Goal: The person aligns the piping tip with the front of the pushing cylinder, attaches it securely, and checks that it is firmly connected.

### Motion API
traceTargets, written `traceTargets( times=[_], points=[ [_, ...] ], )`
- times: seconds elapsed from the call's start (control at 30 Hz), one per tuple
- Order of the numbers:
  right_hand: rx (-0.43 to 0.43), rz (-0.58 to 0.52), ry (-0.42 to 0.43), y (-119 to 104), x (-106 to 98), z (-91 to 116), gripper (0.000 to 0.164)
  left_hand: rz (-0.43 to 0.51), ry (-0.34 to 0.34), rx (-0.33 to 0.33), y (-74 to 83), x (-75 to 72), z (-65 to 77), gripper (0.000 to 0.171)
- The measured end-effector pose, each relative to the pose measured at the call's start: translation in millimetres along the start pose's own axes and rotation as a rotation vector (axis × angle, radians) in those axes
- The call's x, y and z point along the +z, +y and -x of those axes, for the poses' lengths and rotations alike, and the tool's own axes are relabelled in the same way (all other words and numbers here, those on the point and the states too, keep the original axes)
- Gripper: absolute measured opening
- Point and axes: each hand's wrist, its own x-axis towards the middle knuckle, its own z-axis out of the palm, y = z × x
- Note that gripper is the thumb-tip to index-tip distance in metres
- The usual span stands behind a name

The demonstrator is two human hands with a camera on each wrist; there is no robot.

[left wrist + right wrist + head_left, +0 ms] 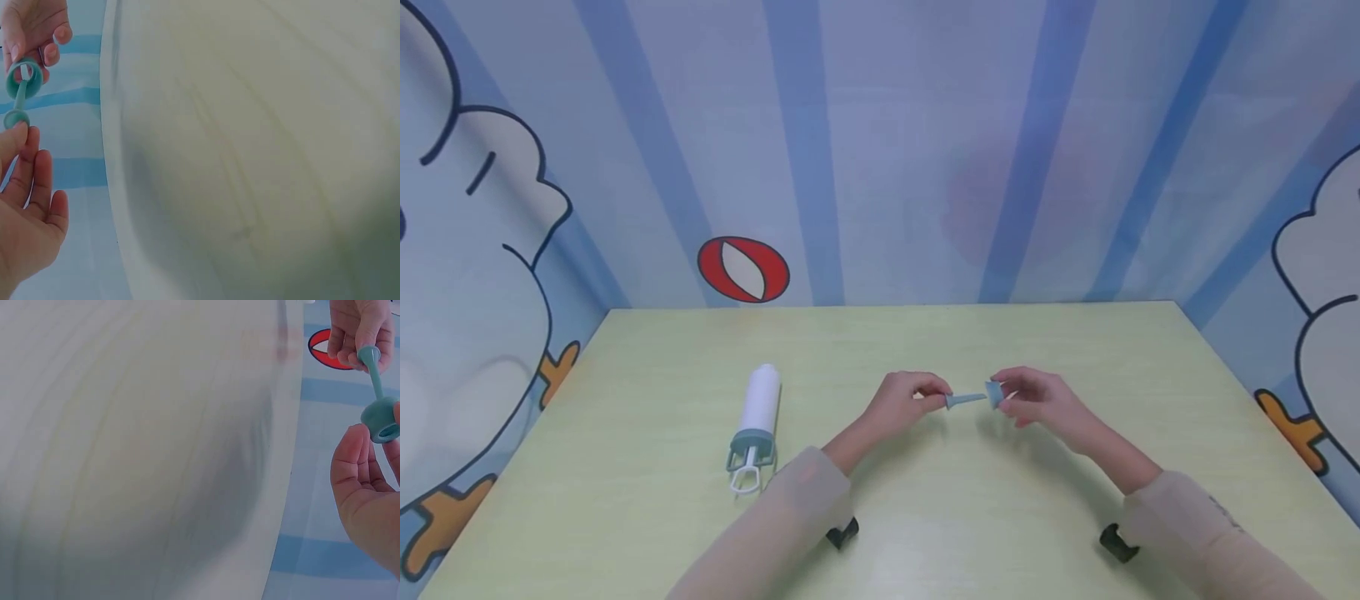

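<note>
In the head view my left hand (908, 402) pinches the flared end of a slim teal nozzle (966, 400). Opposite it, my right hand (1041, 402) holds a short teal ring-shaped cap (994, 394) between thumb and fingers. The nozzle's narrow end points right, at the cap. From the left wrist view, the nozzle (20, 97) overlaps the hollow of the cap (12, 84); whether it is inside or just in front, I cannot tell. The right wrist view shows the cap (377, 417) at the nozzle's thin end, its other opening facing that camera.
A white syringe-like tube (762, 400) with a teal collar and a looped plunger handle lies on the table (655, 375), left of the hands. Dark wrist-worn pieces (842, 533) show under the sleeves. A striped, cartoon-printed backdrop (895, 167) rises behind the table.
</note>
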Motion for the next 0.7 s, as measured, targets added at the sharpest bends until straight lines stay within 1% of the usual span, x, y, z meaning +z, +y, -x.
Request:
traceTargets(
  times=[0.17,0.33,0.7],
  points=[
    [-0.02,-0.012,-0.037,-3.2,8.7,-2.8,0.039,0.025,-0.008,0.004,-1.2,2.2,0.5,0.011],
    [-0.034,-0.013,-0.053,-5.5,14.4,-5.1,0.038,0.04,0.003,0.016,-0.2,3.5,1.3,0.011],
    [-0.032,-0.04,-0.073,-10.0,26.2,-6.2,0.037,0.018,0.015,0.031,3.2,6.2,2.8,0.012]
  ],
)
